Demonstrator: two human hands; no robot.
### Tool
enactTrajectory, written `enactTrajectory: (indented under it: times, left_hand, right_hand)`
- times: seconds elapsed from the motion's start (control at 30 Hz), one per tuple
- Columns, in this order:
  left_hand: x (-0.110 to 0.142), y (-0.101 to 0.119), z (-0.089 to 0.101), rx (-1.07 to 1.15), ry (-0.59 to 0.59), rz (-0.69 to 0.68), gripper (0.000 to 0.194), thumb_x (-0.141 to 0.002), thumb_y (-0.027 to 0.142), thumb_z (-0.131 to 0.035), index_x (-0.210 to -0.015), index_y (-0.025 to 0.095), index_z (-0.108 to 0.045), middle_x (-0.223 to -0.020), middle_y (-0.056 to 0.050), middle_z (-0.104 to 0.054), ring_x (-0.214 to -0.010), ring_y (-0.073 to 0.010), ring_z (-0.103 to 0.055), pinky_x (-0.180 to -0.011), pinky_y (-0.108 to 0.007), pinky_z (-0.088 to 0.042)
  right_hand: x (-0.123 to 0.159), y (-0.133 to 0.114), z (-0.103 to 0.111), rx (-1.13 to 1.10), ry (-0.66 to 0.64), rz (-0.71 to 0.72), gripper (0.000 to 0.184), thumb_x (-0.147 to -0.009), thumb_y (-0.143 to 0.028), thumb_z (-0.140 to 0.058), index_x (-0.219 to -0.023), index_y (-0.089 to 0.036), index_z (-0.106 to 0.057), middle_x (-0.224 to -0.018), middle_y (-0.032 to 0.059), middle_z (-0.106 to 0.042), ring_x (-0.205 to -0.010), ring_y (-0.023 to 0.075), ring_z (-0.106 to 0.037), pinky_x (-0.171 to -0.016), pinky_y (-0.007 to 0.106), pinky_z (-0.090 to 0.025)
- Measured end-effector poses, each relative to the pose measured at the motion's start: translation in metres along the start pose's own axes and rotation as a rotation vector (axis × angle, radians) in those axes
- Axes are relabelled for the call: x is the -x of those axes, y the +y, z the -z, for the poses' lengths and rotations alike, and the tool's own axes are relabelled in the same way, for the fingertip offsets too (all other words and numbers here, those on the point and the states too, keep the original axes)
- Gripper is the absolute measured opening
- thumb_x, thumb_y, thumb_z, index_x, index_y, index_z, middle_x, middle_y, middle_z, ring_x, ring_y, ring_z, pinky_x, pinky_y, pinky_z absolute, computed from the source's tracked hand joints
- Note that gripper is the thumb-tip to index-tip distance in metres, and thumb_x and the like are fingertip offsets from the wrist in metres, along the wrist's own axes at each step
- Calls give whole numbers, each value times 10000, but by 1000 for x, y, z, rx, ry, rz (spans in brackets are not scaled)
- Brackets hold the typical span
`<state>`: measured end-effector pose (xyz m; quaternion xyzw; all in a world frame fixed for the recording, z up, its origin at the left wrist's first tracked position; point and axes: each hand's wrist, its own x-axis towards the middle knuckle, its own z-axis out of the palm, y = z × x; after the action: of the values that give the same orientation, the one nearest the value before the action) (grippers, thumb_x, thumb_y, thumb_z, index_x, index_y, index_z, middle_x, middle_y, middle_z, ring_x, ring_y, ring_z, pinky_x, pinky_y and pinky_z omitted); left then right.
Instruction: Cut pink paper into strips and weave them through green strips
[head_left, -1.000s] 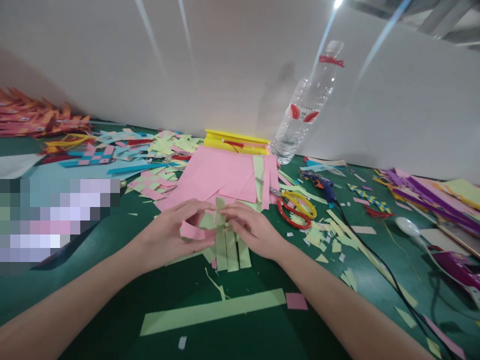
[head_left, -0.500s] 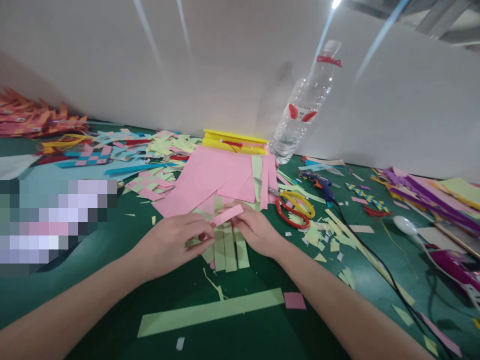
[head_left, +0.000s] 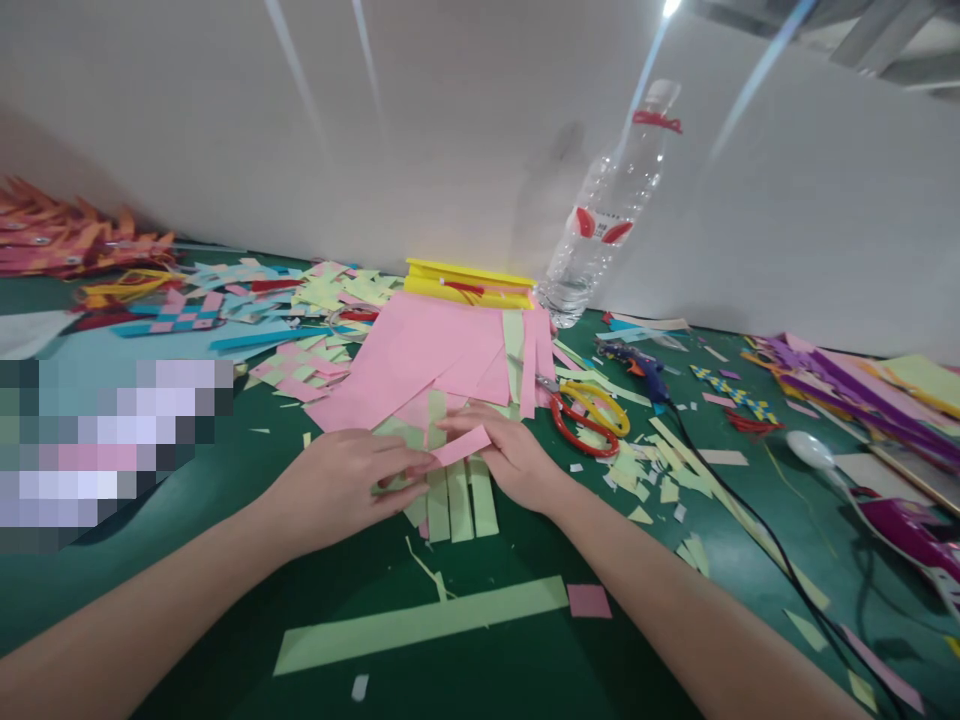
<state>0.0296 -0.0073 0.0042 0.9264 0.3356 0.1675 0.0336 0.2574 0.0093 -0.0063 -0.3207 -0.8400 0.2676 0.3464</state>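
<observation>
The fingers of my left hand (head_left: 349,485) are closed at the left end of a short pink paper strip (head_left: 463,446). That strip slants up to the right across several upright pale green paper strips (head_left: 460,505) lying side by side. My right hand (head_left: 514,455) is on the right of the green strips, its bent fingers over their upper part and its thumb near the pink strip's free end. The fingertips are partly hidden by the pink strip. Closer to me lies a long green paper strip (head_left: 420,627), with a small pink paper piece (head_left: 589,601) at its right end.
Pink paper sheets (head_left: 427,345) lie behind my hands, and red-and-yellow scissors (head_left: 589,420) to their right. Farther right are a blue glue gun (head_left: 645,370) with a black cord and a white-and-purple lamp-like object (head_left: 907,535). A plastic bottle (head_left: 604,215) leans near the wall.
The pink strip was looped back toward my left hand; it then straightened out over the green strips and has since dropped slightly lower. My right hand stays at the green strips.
</observation>
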Motion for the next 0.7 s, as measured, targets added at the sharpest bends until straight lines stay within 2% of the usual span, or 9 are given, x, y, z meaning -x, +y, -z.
enactTrajectory:
  times: [0.1,0.27,0.4,0.43,0.57,0.7]
  left_hand:
    - [-2,-1,0,7,-58,8,259,-933,331,-473,-1063,242,-678,-740,9,-701,-623,-159,-629,-564,-256,-385]
    - [-5,2,4,7,-134,25,237,-938,311,-473,-1063,255,-667,-759,12,-703,-641,-171,-634,-563,-258,-366]
    - [-4,2,4,5,-152,58,226,-927,297,-476,-835,225,-670,-658,13,-648,-578,-164,-592,-534,-256,-332]
    - [-4,1,4,21,-152,61,230,-920,298,-482,-802,221,-664,-646,13,-642,-564,-157,-581,-527,-252,-323]
    - [-2,-4,2,106,-121,79,188,-898,323,-505,-884,237,-672,-628,27,-627,-556,-139,-561,-527,-230,-312]
    - [-2,-8,3,139,-53,147,190,-859,361,-550,-787,218,-653,-611,35,-601,-547,-128,-540,-515,-216,-303]
  right_hand:
    - [0,-2,3,-58,20,-27,436,-841,-50,-361,-1114,-239,-643,-1158,44,-679,-1132,166,-590,-1047,439,-388]
    - [2,-5,7,-119,38,-5,328,-930,-194,-368,-1086,-258,-649,-1140,27,-702,-1108,162,-613,-1123,468,-264]
    - [3,-9,8,-53,37,59,298,-929,-247,-390,-1013,-276,-675,-1047,13,-737,-1098,184,-621,-1116,499,-228]
    - [3,-11,8,-31,34,73,293,-920,-242,-400,-993,-270,-682,-1033,18,-741,-1103,190,-617,-1115,505,-216]
    - [3,-18,9,-7,-16,116,296,-893,-206,-396,-935,-230,-688,-971,45,-751,-1075,198,-630,-1112,508,-194]
    - [3,-21,10,-24,-44,124,284,-890,-203,-396,-757,-221,-646,-928,37,-758,-1071,197,-637,-1121,498,-175]
